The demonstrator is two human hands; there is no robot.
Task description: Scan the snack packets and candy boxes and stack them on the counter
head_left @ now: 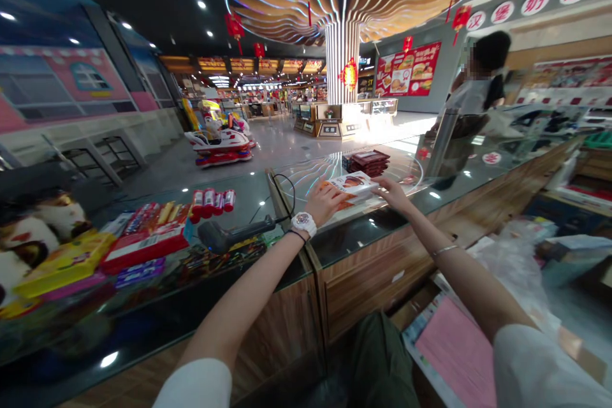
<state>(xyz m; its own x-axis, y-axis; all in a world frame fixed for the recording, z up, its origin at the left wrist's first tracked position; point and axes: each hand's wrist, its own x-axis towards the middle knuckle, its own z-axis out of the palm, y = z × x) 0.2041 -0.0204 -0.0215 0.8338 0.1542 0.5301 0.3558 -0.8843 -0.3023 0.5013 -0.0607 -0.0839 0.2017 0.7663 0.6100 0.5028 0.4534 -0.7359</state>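
A flat white and orange box (pixel 356 183) with a food picture on top is held low over the glass counter (pixel 344 248). My left hand (pixel 326 200), with a white watch at the wrist, grips the box's left end. On the opposite end, the fingers of my right hand (pixel 393 194) close on the edge; the fingertips are partly hidden. Just behind the box lies a stack of dark red packets (pixel 369 162). A black handheld scanner (pixel 232 234) rests on the counter to the left of my left hand, its cable looping behind the wrist.
Left on the counter are several red cylinders (pixel 213 201), a red display box (pixel 148 245) of sticks and a yellow box (pixel 67 261). A person (pixel 466 102) stands beyond the counter at right. Below my right arm lie a pink sheet (pixel 456 347) and clear plastic (pixel 511 268).
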